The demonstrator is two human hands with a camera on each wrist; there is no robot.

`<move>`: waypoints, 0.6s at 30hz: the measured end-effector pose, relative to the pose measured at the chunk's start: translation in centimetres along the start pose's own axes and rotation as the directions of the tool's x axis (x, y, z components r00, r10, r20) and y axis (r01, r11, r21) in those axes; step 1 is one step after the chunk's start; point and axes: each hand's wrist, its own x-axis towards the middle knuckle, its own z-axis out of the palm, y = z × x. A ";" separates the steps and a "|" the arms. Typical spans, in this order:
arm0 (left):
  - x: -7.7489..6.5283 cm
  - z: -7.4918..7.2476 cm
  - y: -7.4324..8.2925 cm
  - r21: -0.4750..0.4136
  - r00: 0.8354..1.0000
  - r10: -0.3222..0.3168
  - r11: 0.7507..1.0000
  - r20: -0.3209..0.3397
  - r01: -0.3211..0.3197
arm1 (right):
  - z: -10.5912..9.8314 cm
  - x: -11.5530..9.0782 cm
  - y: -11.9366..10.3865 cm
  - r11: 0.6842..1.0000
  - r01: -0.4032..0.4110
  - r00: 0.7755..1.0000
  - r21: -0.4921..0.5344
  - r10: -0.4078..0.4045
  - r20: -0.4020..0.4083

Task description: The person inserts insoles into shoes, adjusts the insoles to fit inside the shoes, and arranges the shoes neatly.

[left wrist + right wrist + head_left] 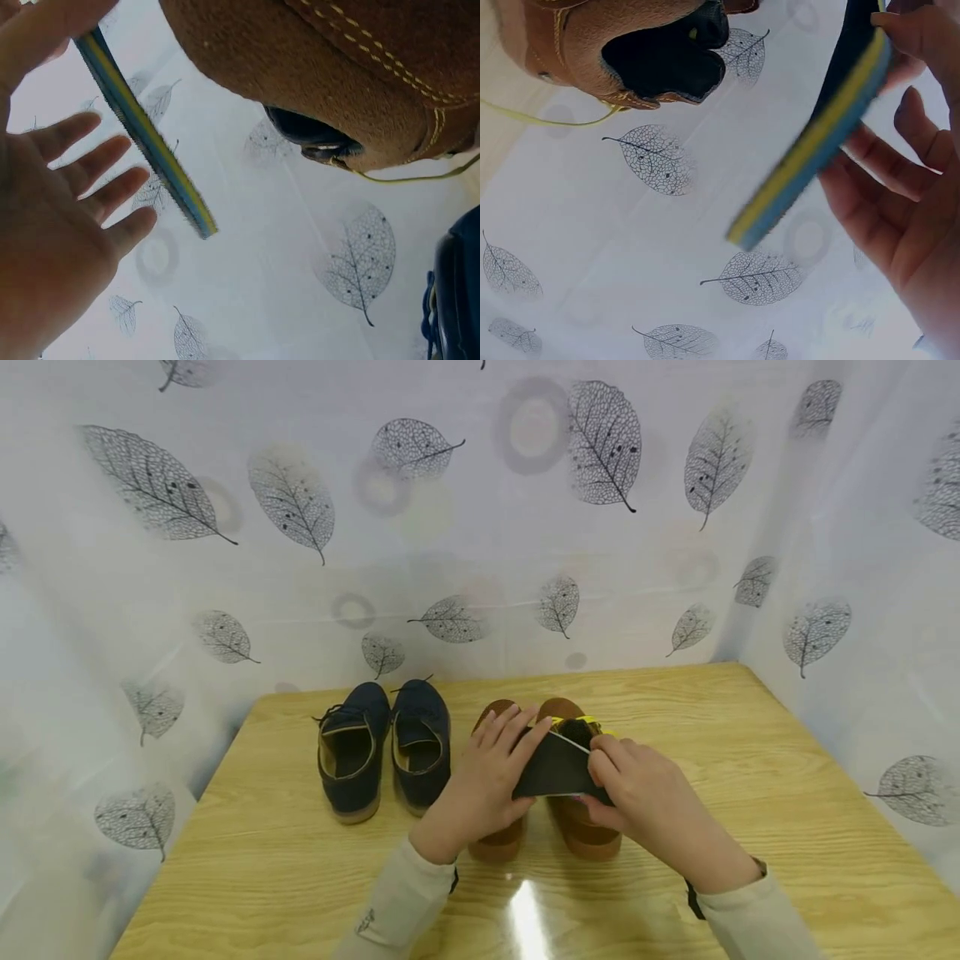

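Both hands hold a flat black insole (558,768) above a pair of brown shoes. Its edge shows yellow and blue layers in both wrist views. My left hand (487,768) grips the left end between thumb and fingers, the other fingers spread. At the other end, my right hand (648,781) pinches it with thumb and curled fingers. Beneath them stand the left brown shoe (498,847) and the right brown shoe (588,839), partly hidden by the hands and insole. A yellow lace (585,720) shows on the right one.
To the left stands a navy pair: the left navy shoe (352,793) and the right navy shoe (423,785), toes toward the back. All rest on a wood-grain table (270,877). A white leaf-print curtain (480,552) hangs behind the table and along its sides.
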 end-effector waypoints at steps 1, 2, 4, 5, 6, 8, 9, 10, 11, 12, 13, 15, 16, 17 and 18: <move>0.0 0.0 0.1 0.001 1.000 0.002 1.000 0.022 -0.002 | 0.0 0.0 0.0 1.000 0.019 1.000 -0.003 -0.019 -0.002; -0.1 0.1 0.1 -0.004 0.999 0.003 1.000 0.041 -0.003 | -0.1 -0.1 0.0 0.999 0.035 0.999 -0.004 -0.035 -0.005; -0.2 0.1 0.3 -0.015 0.998 0.003 1.000 0.067 -0.002 | -0.1 -0.1 -0.1 0.999 0.050 0.999 0.001 -0.050 -0.006; -0.2 0.1 0.3 -0.024 0.998 0.005 1.000 0.069 -0.003 | -0.1 -0.2 -0.1 0.999 0.049 0.999 0.004 -0.049 -0.005; -0.2 0.1 0.4 -0.029 0.998 0.005 1.000 0.070 -0.002 | -0.1 -0.2 -0.2 0.999 0.042 0.999 0.002 -0.042 -0.005; -0.2 0.1 0.5 -0.028 0.998 0.002 1.000 0.061 0.000 | 0.0 -0.3 -0.5 1.000 0.010 1.000 -0.015 -0.010 -0.002; -0.2 0.1 0.6 -0.024 0.999 0.001 1.000 0.052 0.000 | 0.1 -0.3 -0.7 0.999 -0.012 1.000 -0.032 0.013 0.008; -0.2 0.1 0.7 -0.019 0.999 0.001 1.000 0.040 0.000 | 0.2 -0.3 -1.0 0.998 -0.036 0.999 -0.055 0.037 0.023; -0.1 0.1 0.8 -0.012 1.000 -0.002 1.000 0.029 0.002 | 0.3 -0.3 -1.3 0.995 -0.057 0.997 -0.082 0.061 0.040; -0.1 0.2 0.9 -0.004 1.000 -0.002 1.000 0.019 0.002 | 0.4 -0.3 -1.6 0.991 -0.076 0.995 -0.111 0.083 0.057; 0.0 0.2 1.0 0.000 1.000 0.002 1.000 0.009 -0.002 | 0.6 -0.2 -1.9 0.986 -0.092 0.992 -0.139 0.103 0.073; 0.1 0.2 1.2 -0.001 1.000 0.015 1.000 -0.007 -0.015 | 0.9 -0.1 -2.5 0.977 -0.115 0.987 -0.181 0.133 0.091; 0.1 0.3 1.3 -0.008 1.000 0.023 1.000 -0.014 -0.023 | 1.0 0.0 -2.7 0.974 -0.126 0.985 -0.190 0.145 0.090; 0.2 0.3 1.3 -0.018 0.999 0.033 0.999 -0.018 -0.033 | 1.1 0.1 -2.9 0.972 -0.136 0.984 -0.194 0.155 0.086; 0.2 0.3 1.4 -0.029 0.999 0.043 0.999 -0.022 -0.043 | 1.2 0.1 -3.1 0.970 -0.146 0.983 -0.194 0.165 0.082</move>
